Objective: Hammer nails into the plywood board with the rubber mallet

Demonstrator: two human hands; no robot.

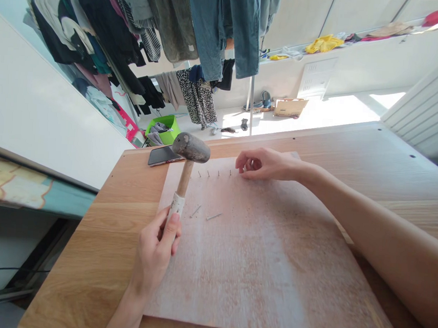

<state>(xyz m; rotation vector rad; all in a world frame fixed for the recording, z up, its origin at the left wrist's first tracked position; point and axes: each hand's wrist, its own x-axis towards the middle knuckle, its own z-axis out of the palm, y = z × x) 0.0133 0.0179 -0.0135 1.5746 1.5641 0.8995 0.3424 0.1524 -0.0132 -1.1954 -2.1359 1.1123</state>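
Observation:
My left hand (159,241) is wrapped round the white-covered grip of a mallet (192,148), which has a wooden handle and a worn grey head raised above the board's far left part. Several nails (218,174) stand upright in a row along the far side of a plywood board (243,263). Just right of that row, my right hand (261,164) has its fingers curled and pinched close to the board; whatever is between the fingertips is hidden. Two loose nails, a left one (195,211) and a right one (214,216), lie flat nearer to me.
The board rests on a wooden table (82,254). A phone (164,155) lies at the far left edge, behind the mallet. Beyond the table are hanging clothes (222,32), a green basket (169,127) and a cardboard box (290,107) on the floor.

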